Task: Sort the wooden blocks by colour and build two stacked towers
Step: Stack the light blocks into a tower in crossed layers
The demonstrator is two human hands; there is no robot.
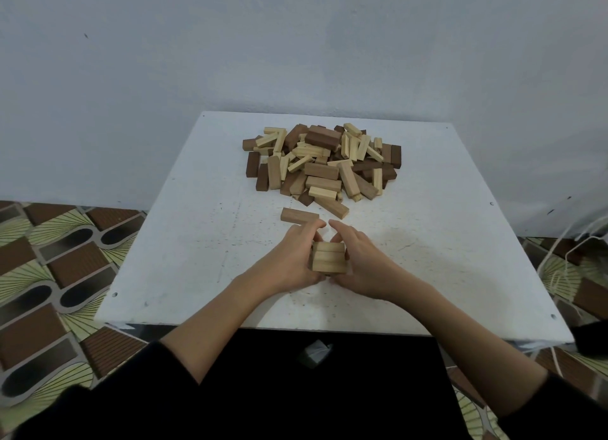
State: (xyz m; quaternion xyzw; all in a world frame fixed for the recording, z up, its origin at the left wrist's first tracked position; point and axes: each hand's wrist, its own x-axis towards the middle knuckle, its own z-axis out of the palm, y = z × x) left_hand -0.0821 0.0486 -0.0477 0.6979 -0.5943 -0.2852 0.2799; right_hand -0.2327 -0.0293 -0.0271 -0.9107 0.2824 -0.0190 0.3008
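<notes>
A small stack of light wooden blocks (329, 257) stands near the front middle of the white table (184, 242). My left hand (291, 262) holds its left side and my right hand (360, 260) holds its right side, fingers curled round it. A single brown block (299, 215) lies flat just beyond my fingertips. Farther back sits a mixed pile of light and dark wooden blocks (324, 161).
The table stands against a pale wall (296, 44). Patterned floor tiles (49, 258) show on both sides. White cord (559, 262) hangs at the right edge. Bare tabletop lies left and right of my hands.
</notes>
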